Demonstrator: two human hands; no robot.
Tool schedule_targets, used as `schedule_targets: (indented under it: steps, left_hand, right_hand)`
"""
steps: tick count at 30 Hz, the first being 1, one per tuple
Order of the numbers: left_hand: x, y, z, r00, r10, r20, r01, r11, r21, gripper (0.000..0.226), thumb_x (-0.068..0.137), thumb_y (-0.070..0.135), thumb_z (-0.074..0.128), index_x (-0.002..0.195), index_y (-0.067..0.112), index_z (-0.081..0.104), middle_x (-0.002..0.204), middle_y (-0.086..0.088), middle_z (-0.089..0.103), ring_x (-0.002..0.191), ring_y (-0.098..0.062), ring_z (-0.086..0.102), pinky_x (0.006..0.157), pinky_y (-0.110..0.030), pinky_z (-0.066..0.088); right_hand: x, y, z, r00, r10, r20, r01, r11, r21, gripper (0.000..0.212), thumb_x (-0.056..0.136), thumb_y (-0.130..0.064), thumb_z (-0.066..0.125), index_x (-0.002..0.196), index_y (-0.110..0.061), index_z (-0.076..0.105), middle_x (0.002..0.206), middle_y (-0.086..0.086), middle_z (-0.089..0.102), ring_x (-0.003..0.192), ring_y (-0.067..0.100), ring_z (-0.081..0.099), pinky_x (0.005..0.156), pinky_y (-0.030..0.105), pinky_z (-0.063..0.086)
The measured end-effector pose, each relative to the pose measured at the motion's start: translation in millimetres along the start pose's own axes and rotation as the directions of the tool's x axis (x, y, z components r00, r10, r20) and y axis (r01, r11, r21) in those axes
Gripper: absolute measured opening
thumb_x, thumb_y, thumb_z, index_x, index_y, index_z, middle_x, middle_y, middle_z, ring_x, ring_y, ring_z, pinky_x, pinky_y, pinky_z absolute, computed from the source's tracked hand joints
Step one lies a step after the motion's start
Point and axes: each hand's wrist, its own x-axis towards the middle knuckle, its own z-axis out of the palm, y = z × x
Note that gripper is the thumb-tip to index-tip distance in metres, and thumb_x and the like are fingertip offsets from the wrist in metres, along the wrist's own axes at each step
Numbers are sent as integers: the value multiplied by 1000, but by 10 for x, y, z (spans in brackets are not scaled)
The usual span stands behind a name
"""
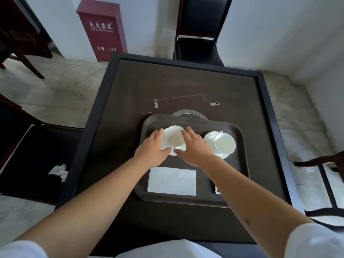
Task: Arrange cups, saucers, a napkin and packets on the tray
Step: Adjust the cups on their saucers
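Two white cups sit on saucers on a dark tray (240,138) that rests on a dark square table (115,112). The left cup (174,135) stands on its saucer (174,152) at the tray's far left, and both hands frame it. The left hand (151,148) lies against the cup's left side, fingers straight and close together, thumb touching the saucer's near edge. The right hand (195,146) lies on the cup's right side, fingers straight and slightly spread, thumb reaching toward the same edge of the saucer. The right cup (224,142) leans on its own saucer (209,138), just beside the right hand. A white napkin (172,180) lies flat at the tray's near left. A small packet (217,189) peeks out from under the right forearm, mostly hidden. A black chair (199,28) stands beyond the table and a red cabinet (102,28) against the wall.
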Motion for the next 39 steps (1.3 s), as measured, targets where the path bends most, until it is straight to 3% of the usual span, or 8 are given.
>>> schedule_targets:
  steps: [9, 15, 19, 22, 27, 30, 34, 39]
  left_hand:
    - [248, -22, 77, 985, -137, 107, 163, 942, -293, 61, 94, 37, 60, 146, 25, 30, 136, -3, 57, 109, -24, 57, 82, -30, 43]
    - [372, 18, 130, 960, -197, 197, 259, 890, -376, 49, 92, 35, 65, 134, 22, 43, 112, 0, 67, 90, -21, 67, 83, -41, 55]
    - [421, 99, 131, 924, -263, 278, 370, 801, -471, 43, 89, 24, 69, 125, 25, 45, 106, 1, 65, 75, -21, 73, 68, -39, 62]
    - [426, 133, 118, 906, -313, 284, 420, 742, -523, 39, 88, 17, 70, 117, 28, 46, 115, -3, 60, 75, -23, 74, 53, -27, 59]
    - [391, 134, 101, 915, -360, 182, 402, 784, -473, 25, 92, 16, 61, 110, 28, 48, 108, -1, 57, 68, -22, 72, 63, -34, 61]
    - [377, 115, 101, 942, -326, 85, 330, 846, -419, 20, 95, 19, 57, 113, 26, 54, 105, 0, 64, 76, -24, 71, 74, -40, 60]
    - [358, 147, 77, 940, -332, 76, 329, 827, -456, 24, 96, 11, 55, 118, 21, 56, 107, -3, 65, 68, -19, 70, 63, -31, 58]
    - [348, 193, 9, 942, -328, 69, 319, 813, -486, 34, 94, 7, 50, 125, 17, 59, 110, -7, 67, 87, -26, 69, 79, -39, 58]
  right_hand:
    - [462, -70, -129, 996, -3, 87, 3, 1000, -1, 60, 98, -28, 47, 152, -28, 21, 161, -4, 19, 133, 29, 41, 94, 44, 47]
    - [594, -106, -148, 994, -30, 101, 39, 995, -90, 55, 92, -10, 49, 142, -27, 34, 143, -1, 47, 113, 33, 56, 78, 40, 51]
    - [614, -102, -125, 995, -26, 92, 33, 997, -73, 55, 91, -8, 52, 140, -28, 37, 136, 1, 53, 106, 33, 58, 70, 37, 48]
    - [616, -121, -132, 998, 9, 69, -4, 998, -69, 41, 89, -7, 50, 127, -23, 42, 114, 7, 61, 90, 34, 58, 63, 35, 43]
    - [557, -34, -173, 998, 40, 39, -37, 996, -83, 29, 80, 0, 47, 99, -18, 34, 70, 5, 43, 70, 33, 51, 54, 35, 39]
    - [554, -1, -165, 998, 52, 28, -50, 997, -64, 25, 83, 0, 44, 98, -17, 34, 70, 6, 43, 69, 33, 51, 54, 34, 38]
    - [606, -8, -185, 999, 16, 27, -13, 995, -101, 9, 95, -15, 47, 101, -15, 40, 89, 9, 57, 74, 31, 51, 55, 33, 37]
    - [677, -65, -173, 998, -40, 50, 46, 990, -132, 14, 95, -13, 47, 109, -15, 48, 94, 9, 56, 78, 32, 53, 60, 34, 41]
